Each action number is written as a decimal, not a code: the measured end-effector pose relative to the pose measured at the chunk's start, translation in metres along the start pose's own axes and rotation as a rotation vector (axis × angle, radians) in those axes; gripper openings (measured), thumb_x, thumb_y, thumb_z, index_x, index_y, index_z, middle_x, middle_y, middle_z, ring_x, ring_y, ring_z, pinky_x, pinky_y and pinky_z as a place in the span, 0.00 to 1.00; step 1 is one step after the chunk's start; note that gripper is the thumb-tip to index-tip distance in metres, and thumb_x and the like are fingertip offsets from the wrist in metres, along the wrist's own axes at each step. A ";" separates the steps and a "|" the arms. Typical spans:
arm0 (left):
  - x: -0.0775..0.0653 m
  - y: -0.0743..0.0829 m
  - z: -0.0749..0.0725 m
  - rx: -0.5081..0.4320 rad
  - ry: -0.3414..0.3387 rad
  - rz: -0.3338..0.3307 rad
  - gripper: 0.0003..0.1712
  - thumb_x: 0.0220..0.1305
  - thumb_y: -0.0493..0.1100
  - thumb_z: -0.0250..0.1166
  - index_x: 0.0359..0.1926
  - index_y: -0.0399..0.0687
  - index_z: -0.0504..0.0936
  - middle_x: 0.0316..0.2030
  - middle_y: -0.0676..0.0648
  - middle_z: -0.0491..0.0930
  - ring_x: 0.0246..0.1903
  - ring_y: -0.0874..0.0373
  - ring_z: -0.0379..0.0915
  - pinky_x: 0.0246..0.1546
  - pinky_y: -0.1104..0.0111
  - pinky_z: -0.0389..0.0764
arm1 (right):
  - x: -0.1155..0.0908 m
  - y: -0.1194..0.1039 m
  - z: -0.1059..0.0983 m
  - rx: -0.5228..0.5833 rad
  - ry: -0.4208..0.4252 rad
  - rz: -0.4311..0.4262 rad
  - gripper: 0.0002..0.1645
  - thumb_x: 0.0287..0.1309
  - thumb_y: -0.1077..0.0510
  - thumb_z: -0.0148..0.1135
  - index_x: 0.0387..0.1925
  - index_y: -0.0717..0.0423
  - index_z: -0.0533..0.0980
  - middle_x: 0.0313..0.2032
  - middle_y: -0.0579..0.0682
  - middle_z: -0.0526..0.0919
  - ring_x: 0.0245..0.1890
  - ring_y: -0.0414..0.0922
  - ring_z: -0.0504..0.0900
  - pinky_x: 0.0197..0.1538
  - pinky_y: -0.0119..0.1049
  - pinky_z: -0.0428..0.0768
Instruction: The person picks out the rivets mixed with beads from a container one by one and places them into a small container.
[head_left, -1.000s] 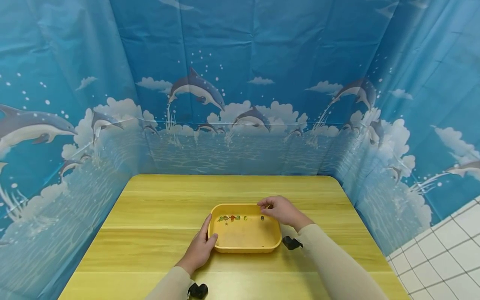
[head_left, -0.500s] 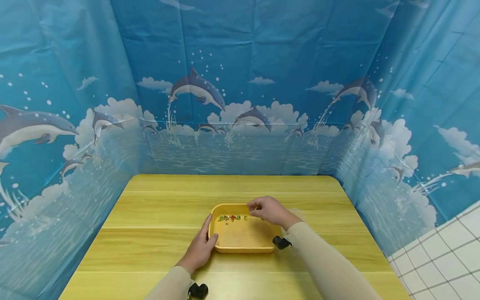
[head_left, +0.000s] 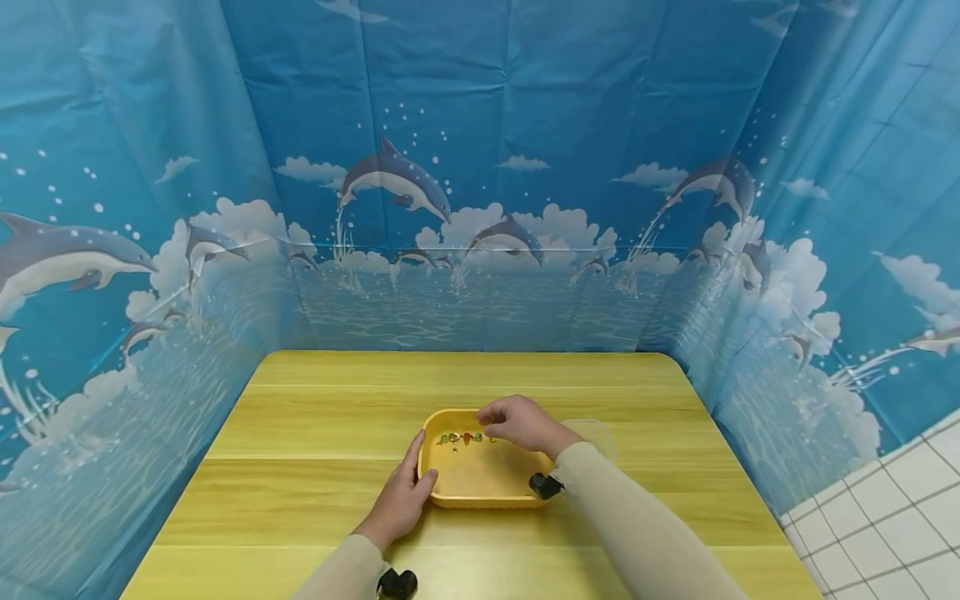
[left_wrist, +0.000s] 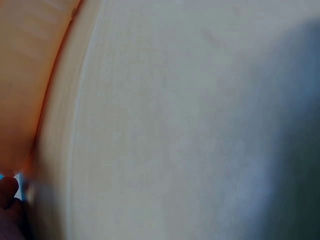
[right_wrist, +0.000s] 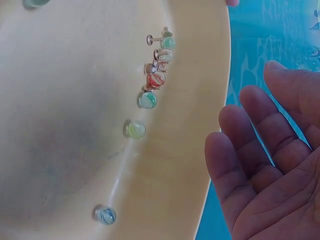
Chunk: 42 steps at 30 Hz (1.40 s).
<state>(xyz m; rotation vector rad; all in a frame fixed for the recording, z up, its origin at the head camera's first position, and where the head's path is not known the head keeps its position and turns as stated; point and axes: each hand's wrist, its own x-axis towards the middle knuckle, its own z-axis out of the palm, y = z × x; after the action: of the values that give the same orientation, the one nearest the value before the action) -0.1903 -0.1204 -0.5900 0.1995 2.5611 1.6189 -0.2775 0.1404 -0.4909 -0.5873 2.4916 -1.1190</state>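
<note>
Several marbles (right_wrist: 148,100) and small metal pieces (right_wrist: 156,39) lie in a yellow tray (head_left: 480,479) on the tabletop (head_left: 337,417), most lined up near the foot of its far wall, probably because that slope stops them rolling. A blue marble (right_wrist: 106,215) sits apart from the row. The left hand (head_left: 401,500) grips the tray's left side, thumb over the rim, likely to steady it. The right hand (head_left: 521,425) hovers over the far side, fingers relaxed, grasping nothing visible, perhaps so they clear the rim.
</note>
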 end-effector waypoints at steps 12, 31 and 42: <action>-0.001 0.000 0.000 0.005 -0.006 -0.005 0.41 0.83 0.49 0.53 0.86 0.64 0.42 0.81 0.35 0.56 0.78 0.39 0.60 0.76 0.44 0.64 | 0.014 -0.007 0.011 -0.036 -0.042 0.006 0.20 0.72 0.58 0.66 0.62 0.55 0.83 0.60 0.51 0.87 0.60 0.51 0.85 0.59 0.50 0.85; -0.003 0.003 -0.001 0.008 -0.014 0.010 0.41 0.84 0.49 0.52 0.87 0.62 0.41 0.81 0.34 0.56 0.77 0.38 0.61 0.76 0.44 0.64 | 0.036 -0.009 0.032 -0.159 -0.069 -0.027 0.16 0.69 0.62 0.68 0.56 0.55 0.87 0.47 0.48 0.91 0.49 0.45 0.86 0.54 0.46 0.86; -0.008 0.009 -0.001 0.029 -0.007 0.015 0.41 0.83 0.48 0.53 0.86 0.59 0.43 0.80 0.33 0.58 0.76 0.38 0.63 0.75 0.43 0.65 | 0.044 -0.001 0.043 -0.160 -0.087 -0.006 0.15 0.68 0.60 0.70 0.55 0.51 0.88 0.51 0.46 0.91 0.46 0.40 0.86 0.51 0.40 0.86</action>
<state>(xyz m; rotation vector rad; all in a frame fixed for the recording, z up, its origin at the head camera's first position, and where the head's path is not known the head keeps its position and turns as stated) -0.1824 -0.1188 -0.5817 0.2266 2.5853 1.5843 -0.2947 0.0911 -0.5233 -0.6732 2.5205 -0.8815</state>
